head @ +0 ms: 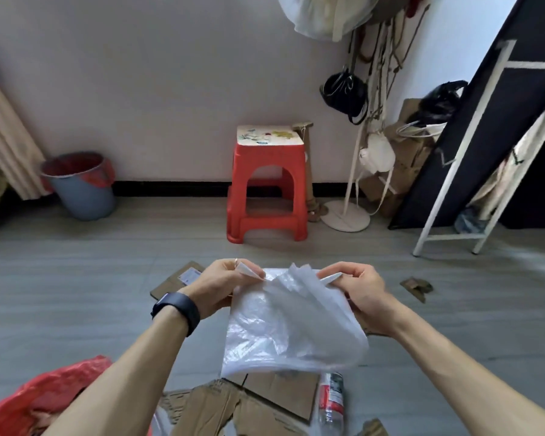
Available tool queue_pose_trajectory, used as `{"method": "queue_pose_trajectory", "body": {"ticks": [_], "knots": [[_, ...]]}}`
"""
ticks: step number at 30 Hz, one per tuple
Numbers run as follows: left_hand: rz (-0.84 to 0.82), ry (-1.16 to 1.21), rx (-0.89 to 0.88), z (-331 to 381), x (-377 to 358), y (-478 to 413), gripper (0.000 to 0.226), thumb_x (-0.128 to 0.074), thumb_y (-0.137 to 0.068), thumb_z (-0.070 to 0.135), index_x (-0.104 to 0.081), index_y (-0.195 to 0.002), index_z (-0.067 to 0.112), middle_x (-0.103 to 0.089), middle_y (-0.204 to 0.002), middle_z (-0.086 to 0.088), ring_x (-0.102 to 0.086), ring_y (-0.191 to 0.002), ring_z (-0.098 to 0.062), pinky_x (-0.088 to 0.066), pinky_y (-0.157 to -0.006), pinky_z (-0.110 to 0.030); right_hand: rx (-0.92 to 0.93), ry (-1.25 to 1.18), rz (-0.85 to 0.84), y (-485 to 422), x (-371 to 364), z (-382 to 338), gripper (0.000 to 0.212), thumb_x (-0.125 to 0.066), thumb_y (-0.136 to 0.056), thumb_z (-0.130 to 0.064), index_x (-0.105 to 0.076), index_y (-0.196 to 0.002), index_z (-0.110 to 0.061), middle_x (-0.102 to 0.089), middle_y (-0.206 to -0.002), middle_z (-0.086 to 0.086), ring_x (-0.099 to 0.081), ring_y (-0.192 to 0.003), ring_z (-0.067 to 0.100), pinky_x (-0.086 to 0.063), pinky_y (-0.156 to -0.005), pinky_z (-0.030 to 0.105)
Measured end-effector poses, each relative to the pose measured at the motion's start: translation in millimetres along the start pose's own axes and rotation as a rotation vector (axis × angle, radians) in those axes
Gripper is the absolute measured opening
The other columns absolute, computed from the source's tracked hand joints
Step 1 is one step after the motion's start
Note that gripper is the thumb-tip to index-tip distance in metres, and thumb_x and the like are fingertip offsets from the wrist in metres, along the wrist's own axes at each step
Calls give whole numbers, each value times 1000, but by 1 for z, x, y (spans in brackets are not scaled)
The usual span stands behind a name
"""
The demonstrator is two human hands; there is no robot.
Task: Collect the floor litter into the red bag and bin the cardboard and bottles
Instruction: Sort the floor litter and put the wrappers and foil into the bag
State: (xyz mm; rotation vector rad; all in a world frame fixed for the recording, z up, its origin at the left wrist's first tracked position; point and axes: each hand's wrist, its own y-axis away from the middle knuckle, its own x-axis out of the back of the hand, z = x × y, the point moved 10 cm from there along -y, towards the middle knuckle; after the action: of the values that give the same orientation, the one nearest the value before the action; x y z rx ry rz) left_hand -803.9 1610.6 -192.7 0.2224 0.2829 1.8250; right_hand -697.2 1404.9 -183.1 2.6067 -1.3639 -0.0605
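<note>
Both hands hold a clear plastic bag (291, 322) up in front of me. My left hand (224, 286) pinches its top left edge, and my right hand (357, 294) pinches the top right edge. The red bag (44, 394) lies crumpled at the bottom left under my left forearm. Flattened cardboard (277, 396) lies on the floor below the clear bag, with an empty plastic bottle (331, 401) beside it on the right. Another cardboard sheet (178, 278) lies behind my left hand. A small cardboard scrap (417, 287) sits on the floor to the right.
A blue bin (82, 187) with a red liner stands by the wall at left. A red plastic stool (266, 184) is in the middle by the wall. A white stand (346, 215), hanging bags, boxes (403, 162) and a leaning black board (472, 130) crowd the right corner.
</note>
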Motion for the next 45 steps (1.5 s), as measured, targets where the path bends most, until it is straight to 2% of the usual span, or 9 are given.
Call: {"method": "queue_pose_trajectory", "body": {"ticks": [6, 10, 15, 21, 24, 28, 33, 40, 45], "knots": [[-206, 74, 165, -23, 0, 14, 42, -69, -82, 46, -73, -109, 14, -73, -103, -8, -67, -93, -23, -53, -75, -34, 65, 213, -147, 7, -27, -12, 26, -62, -75, -24, -81, -91, -15, -77, -93, 6, -66, -77, 17, -51, -60, 22], [20, -57, 71, -23, 24, 11, 44, -83, -73, 4, -65, -111, 15, -71, -90, -6, -69, -77, -20, -55, -67, -31, 105, 266, -145, 8, -37, -11, 10, -73, -90, -19, -76, -99, -17, -73, -100, 9, -69, -77, 19, -57, -60, 29], [142, 3, -42, -9, 33, 10, 40, -84, -67, -3, -69, -102, 9, -74, -96, -9, -71, -82, -20, -59, -74, -33, 63, 45, -24, -6, -23, 0, 42, -76, -84, 0, -62, -118, -19, -73, -103, 15, -73, -86, 29, -61, -74, 37], [191, 38, -45, -15, 37, 6, 38, -69, -84, -2, -56, -58, 22, -63, -85, -11, -65, -72, -24, -54, -68, -35, 8, -139, 36, -12, -20, 5, 21, -68, -88, 4, -75, -76, -10, -76, -95, 15, -62, -82, 32, -50, -72, 37], [133, 22, -18, -15, 32, 9, 28, -65, -92, 1, -59, -72, 20, -61, -75, -5, -62, -60, -16, -54, -54, -30, -12, -94, 44, -11, -16, 9, 21, -68, -90, -1, -77, -76, -14, -73, -83, 18, -62, -76, 33, -50, -78, 52], [81, 121, -36, -10, 33, 16, 32, -68, -88, -3, -63, -108, 21, -74, -92, -9, -70, -72, -25, -60, -61, -33, -2, -44, 77, -11, -6, 12, 25, -63, -92, 2, -75, -78, -14, -68, -77, 13, -63, -62, 21, -51, -61, 31], [30, 114, 51, -17, 26, 17, 14, -62, -93, 8, -70, -94, 20, -70, -93, -9, -66, -76, -24, -57, -69, -33, 58, 55, 70, -11, -1, 11, 26, -60, -94, 0, -77, -82, -17, -62, -82, 13, -46, -71, 25, -39, -58, 29], [-75, 146, 185, -29, 14, 19, 24, -63, -90, 44, -65, -102, 23, -67, -91, -5, -65, -76, -24, -54, -71, -34, 169, 150, 88, 2, 1, -8, 27, -59, -95, 0, -79, -87, -17, -78, -95, 1, -67, -79, 9, -49, -71, 27], [165, 25, 44, -19, 26, 14, 37, -77, -83, 5, -58, -113, 16, -69, -86, -5, -67, -69, -16, -54, -56, -30, 45, 134, -68, 5, -15, 1, 27, -53, -97, -6, -75, -99, -20, -71, -92, 16, -65, -71, 28, -53, -58, 36]]}}
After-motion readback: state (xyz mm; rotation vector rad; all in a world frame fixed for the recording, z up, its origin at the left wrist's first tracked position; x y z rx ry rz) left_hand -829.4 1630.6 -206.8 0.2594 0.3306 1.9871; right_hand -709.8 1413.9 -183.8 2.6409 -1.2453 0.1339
